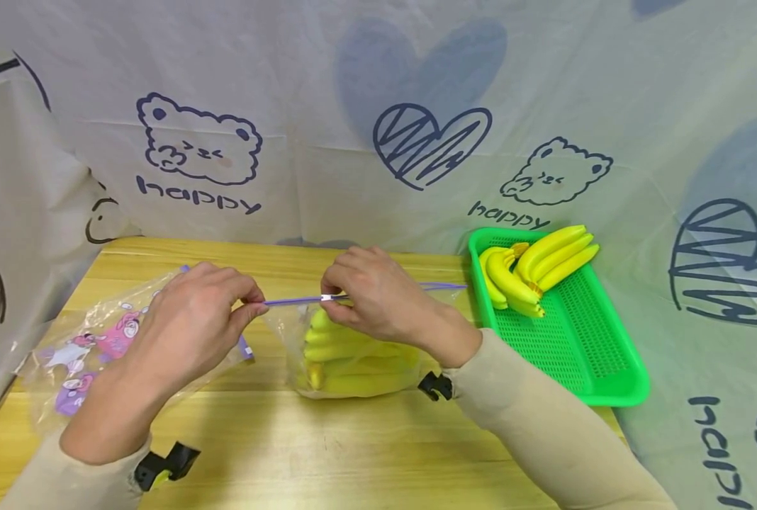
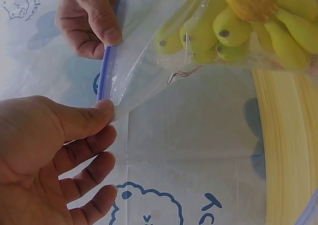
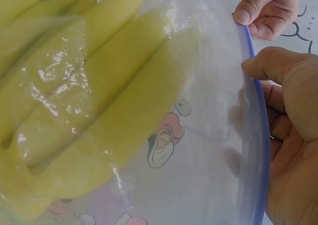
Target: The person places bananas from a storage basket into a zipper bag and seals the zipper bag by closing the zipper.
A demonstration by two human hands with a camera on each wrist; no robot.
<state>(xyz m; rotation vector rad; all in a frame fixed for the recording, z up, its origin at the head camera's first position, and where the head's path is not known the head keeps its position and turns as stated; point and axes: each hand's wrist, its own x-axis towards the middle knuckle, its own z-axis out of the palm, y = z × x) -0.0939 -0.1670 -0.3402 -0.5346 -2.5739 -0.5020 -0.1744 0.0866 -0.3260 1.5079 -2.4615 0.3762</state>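
A clear zip bag (image 1: 292,333) with a purple zip strip (image 1: 289,302) stands on the table, several yellow bananas (image 1: 359,368) inside it. Between thumb and forefinger, my left hand (image 1: 193,326) pinches the strip's left end. My right hand (image 1: 378,294) pinches the strip around its small white slider (image 1: 325,298), a short way to the right. In the left wrist view the bag's corner (image 2: 112,111) hangs from the left thumb, the other fingers spread below. Seen from the right wrist, pink cartoon prints (image 3: 169,130) show on the bag's side.
A second clear bag (image 1: 110,340) with pink and purple cartoon prints lies flat under my left forearm. At the right, a green basket (image 1: 627,361) holds more bananas (image 1: 512,283). A printed cloth (image 1: 315,163) hangs behind the wooden table (image 1: 327,453).
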